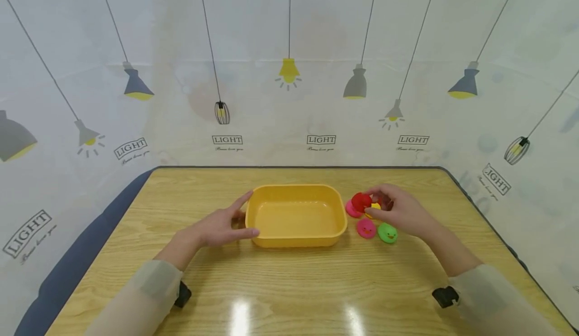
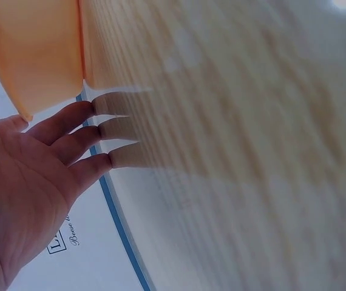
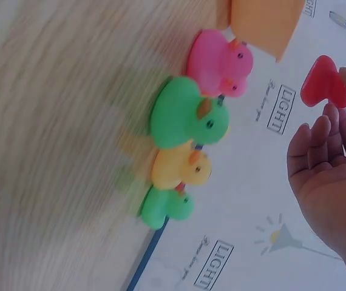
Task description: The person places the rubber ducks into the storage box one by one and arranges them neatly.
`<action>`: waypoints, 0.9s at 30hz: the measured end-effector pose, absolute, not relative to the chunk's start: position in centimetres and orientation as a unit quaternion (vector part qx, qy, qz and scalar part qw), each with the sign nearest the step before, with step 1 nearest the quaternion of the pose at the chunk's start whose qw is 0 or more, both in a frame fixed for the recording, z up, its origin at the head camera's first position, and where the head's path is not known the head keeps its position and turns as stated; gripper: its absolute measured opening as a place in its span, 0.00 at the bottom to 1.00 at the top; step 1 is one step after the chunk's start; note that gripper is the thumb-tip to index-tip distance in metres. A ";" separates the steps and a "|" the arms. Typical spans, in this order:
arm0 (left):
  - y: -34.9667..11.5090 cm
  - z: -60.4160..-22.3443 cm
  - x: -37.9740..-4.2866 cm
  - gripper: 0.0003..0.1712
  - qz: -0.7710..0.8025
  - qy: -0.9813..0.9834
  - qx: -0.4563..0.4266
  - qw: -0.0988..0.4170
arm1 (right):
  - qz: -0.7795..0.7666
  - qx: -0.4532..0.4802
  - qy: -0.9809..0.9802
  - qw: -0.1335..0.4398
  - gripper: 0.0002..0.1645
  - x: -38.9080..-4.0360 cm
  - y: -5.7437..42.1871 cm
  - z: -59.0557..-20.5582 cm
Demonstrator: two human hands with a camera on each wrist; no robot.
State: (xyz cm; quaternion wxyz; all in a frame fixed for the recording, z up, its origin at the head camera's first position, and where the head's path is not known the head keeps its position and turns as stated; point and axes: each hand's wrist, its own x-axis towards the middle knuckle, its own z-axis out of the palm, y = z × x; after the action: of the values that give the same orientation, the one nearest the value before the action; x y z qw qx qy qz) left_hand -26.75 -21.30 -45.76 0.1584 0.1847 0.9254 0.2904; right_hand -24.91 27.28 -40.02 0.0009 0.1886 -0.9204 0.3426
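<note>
A yellow plastic basin [image 1: 296, 242] stands on the table. My left hand [image 1: 220, 228] rests at its left side, thumb by the near corner of the rim and index finger by the far one; the left wrist view shows the other fingers [image 2: 79, 142] spread and fairly straight. With thumb and fingertips my right hand [image 1: 402, 214] pinches a red rubber duck [image 3: 323, 82], lifted above the table right of the basin. Below it sit pink ducks [image 1: 366, 228], a green duck [image 1: 387, 233] and a yellow duck [image 3: 176, 168]. A second green duck [image 3: 164, 206] shows in the right wrist view.
The wooden table [image 1: 289, 286] has a dark edge, with a pale wall covering [image 1: 271, 34] printed with lamps behind it and at both sides. The ducks stand close together, just right of the basin.
</note>
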 end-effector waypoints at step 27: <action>-21.2 -45.4 -26.5 0.66 0.293 0.924 0.183 0.162 | 0.372 0.228 -0.898 -0.049 0.21 -29.0 16.3 -41.4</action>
State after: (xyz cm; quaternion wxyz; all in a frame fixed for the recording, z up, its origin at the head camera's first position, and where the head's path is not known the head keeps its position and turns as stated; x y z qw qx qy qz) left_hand -26.55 -21.23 -45.42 0.1617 0.1832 0.9244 0.2930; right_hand -29.00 16.28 -41.43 -0.0489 0.2279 -0.8984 0.3721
